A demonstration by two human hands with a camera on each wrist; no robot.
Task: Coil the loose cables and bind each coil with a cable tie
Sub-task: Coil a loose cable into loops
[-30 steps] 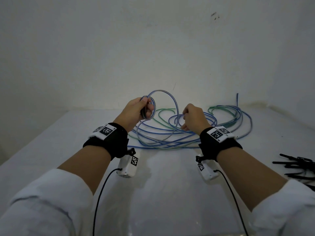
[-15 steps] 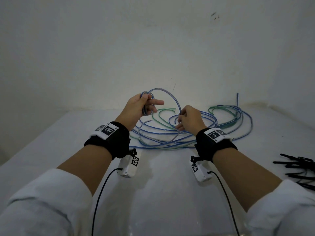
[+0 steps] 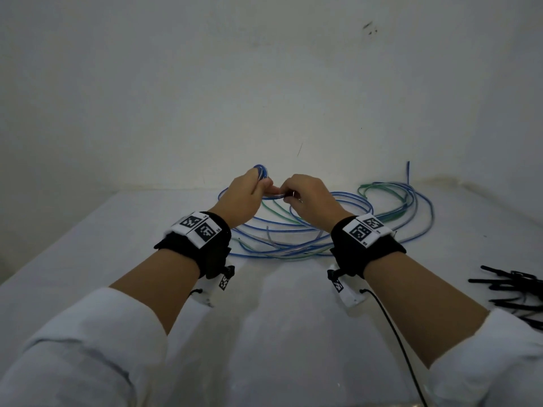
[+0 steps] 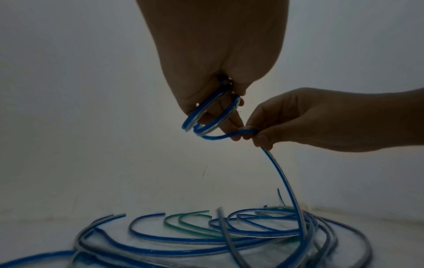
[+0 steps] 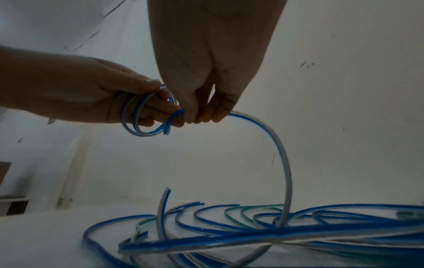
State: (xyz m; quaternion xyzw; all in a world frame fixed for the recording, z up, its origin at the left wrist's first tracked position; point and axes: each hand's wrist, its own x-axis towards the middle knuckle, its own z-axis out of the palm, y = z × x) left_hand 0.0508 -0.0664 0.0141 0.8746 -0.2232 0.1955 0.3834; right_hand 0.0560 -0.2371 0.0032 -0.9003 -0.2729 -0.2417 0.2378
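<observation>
Now, left hand (image 3: 245,198): fingers curled through small blue cable coil (image 4: 207,117)
Right hand (image 3: 308,198): pinches same cable just beside coil
Below grip: loose blue and green cables (image 3: 323,230) on table (image 3: 279,318)

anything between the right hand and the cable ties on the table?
Nothing: in the head view the table is bare between the right hand and the black cable ties; the blue cable pile lies farther back.

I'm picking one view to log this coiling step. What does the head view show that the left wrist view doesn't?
Head view only: black cable ties at the table's right edge, both wristbands and sleeves. Left wrist view only: separate loops of the small coil, and the strand dropping from the right hand to the pile. Both: left hand holding the coil, blue cable, green cable.
</observation>
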